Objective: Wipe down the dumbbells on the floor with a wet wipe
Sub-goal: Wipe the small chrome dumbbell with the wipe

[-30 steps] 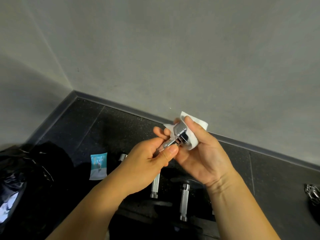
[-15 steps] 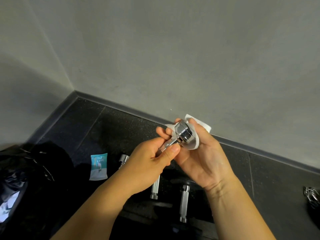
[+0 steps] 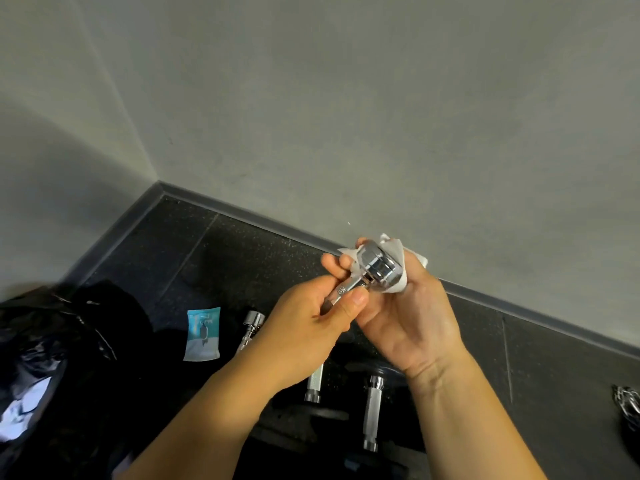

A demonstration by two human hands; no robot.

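I hold a small chrome dumbbell (image 3: 375, 266) up in front of the wall. My left hand (image 3: 311, 320) grips its knurled handle between thumb and fingers. My right hand (image 3: 408, 317) cups a white wet wipe (image 3: 398, 258) around the shiny round head, fingers curled behind it. On the dark floor below lie more chrome dumbbell handles (image 3: 372, 410) with black weight plates (image 3: 311, 415), partly hidden by my forearms. Another small chrome dumbbell (image 3: 251, 329) lies left of my left hand.
A blue and white wet wipe packet (image 3: 203, 334) lies on the floor to the left. A black plastic bag (image 3: 45, 368) fills the lower left corner. A shiny metal object (image 3: 627, 403) sits at the right edge. The grey wall and skirting run close behind.
The dumbbell head has turned inside the wipe and both hands have risen slightly; the wipe now wraps more of the head.
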